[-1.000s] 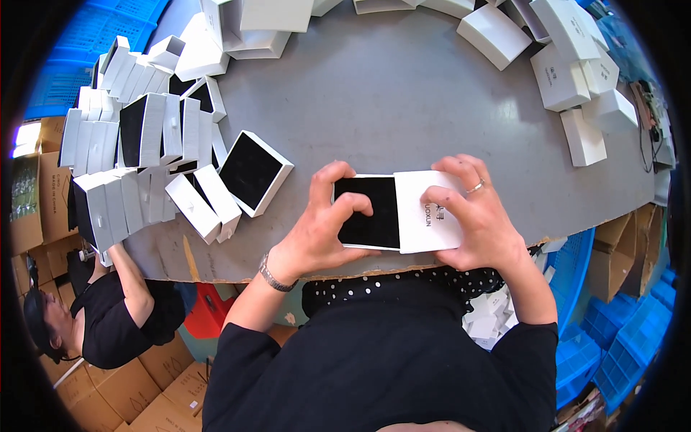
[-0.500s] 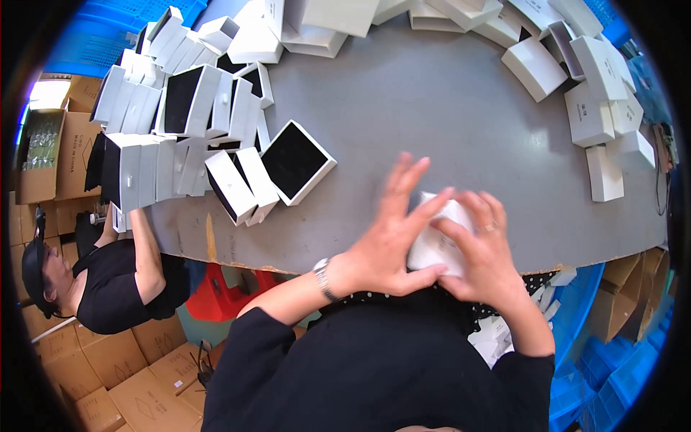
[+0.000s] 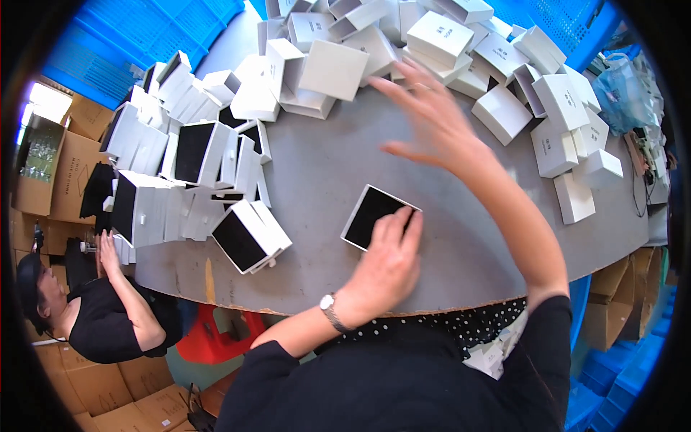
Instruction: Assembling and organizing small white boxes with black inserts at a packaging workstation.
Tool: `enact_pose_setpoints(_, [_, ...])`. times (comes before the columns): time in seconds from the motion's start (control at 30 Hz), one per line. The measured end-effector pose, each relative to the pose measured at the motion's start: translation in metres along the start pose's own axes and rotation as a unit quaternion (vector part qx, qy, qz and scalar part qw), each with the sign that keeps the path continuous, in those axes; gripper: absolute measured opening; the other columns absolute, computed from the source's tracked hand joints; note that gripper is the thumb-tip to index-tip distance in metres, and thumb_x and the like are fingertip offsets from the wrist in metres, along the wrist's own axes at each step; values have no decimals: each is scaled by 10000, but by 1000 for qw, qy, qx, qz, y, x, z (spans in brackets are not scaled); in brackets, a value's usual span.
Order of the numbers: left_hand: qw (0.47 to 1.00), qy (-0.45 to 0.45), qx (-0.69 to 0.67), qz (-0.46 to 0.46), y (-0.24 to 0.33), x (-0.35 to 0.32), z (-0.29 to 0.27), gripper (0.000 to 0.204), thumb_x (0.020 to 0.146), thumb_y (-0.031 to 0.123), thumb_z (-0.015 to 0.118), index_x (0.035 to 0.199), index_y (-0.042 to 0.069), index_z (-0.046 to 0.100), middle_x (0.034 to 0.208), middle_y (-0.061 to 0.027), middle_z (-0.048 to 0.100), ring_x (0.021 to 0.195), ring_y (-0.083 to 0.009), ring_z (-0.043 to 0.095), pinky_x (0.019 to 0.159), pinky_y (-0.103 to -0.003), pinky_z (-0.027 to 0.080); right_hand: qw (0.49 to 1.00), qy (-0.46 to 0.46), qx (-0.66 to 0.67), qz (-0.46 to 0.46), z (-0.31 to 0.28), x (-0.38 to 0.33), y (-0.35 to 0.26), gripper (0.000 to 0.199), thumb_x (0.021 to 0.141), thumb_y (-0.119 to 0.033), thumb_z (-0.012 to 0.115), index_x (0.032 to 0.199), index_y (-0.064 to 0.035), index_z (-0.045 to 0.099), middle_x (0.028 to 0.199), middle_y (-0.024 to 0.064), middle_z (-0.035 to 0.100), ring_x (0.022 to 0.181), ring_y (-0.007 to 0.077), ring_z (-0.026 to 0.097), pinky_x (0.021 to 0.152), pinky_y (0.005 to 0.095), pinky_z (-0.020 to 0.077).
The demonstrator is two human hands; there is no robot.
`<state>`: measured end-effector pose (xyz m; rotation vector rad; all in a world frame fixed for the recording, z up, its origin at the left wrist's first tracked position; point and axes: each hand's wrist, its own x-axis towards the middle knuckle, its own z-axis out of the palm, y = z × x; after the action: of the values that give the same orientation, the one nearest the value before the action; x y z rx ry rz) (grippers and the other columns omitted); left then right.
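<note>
Table [image 3: 317, 173] in grey spans the middle, its worn brown near edge curving in front of the person. Beyond its far left corner sits a blue crate [image 3: 155, 43]. Past the left edge is a co-worker in black [image 3: 108, 324], one hand near the closest trays. White boxes [image 3: 439, 39] lie heaped along the far edge and down toward the right edge, some upright, some tilted. Black-lined white trays [image 3: 194, 155] stand packed in rows by the left edge, a few leaning at their inner side. A red stool [image 3: 216, 342] shows below the near edge, left of the middle.

One black-lined tray [image 3: 366, 214] lies apart, flat, between the table's centre and its near edge. The right hand [image 3: 432, 115] is empty, fingers spread, before the far-edge boxes; whether it touches any, I cannot tell. The left hand [image 3: 394, 252] has its fingers over the lone tray's right side; whether they pinch it, I cannot tell. A wristwatch [image 3: 328, 302] circles the left wrist.
</note>
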<state>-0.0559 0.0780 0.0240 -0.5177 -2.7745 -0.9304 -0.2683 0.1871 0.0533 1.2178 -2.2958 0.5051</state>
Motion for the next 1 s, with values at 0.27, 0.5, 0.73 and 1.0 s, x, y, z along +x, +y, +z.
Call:
enact_pose_setpoints(0.27, [992, 46, 48, -107, -21, -16, -9, 888, 665, 388, 870, 1433, 110, 520, 1486, -252, 397, 1369, -448, 365, 1097, -550, 324, 992, -16, 111, 57, 49, 40, 3, 817, 709, -320, 801, 1461, -175, 515, 1347, 245, 575, 1212, 402, 591, 1007, 442, 525])
enact_pose_setpoints(0.5, [998, 17, -2, -67, -39, -24, -20, 842, 656, 285, 838, 1413, 86, 529, 1473, -249, 423, 1314, -450, 450, 1111, -517, 383, 599, -181, 528, 574, -64, -128, 44, 617, 868, -414, 742, 1298, 5, 600, 1126, 179, 708, 893, 231, 732, 590, 335, 569])
enact_pose_setpoints(0.73, [995, -83, -40, -46, -46, 0, -40, 1222, 561, 546, 933, 1558, 101, 385, 1491, -218, 403, 1286, -410, 465, 1049, -500, 464, 975, -74, 78, 195, -97, -147, 5, 712, 772, -368, 819, 1381, -86, 583, 1387, 217, 588, 1209, 357, 613, 986, 463, 532])
enact_pose_setpoints(1.0, [985, -158, 37, -60, -39, -15, -53, 1181, 609, 442, 893, 1585, 87, 330, 1524, -250, 338, 1287, -452, 427, 1076, -515, 448, 973, -173, 116, 105, -70, -152, -2, 870, 608, -229, 867, 1417, -182, 550, 1447, 201, 480, 1318, 464, 448, 1125, 520, 405])
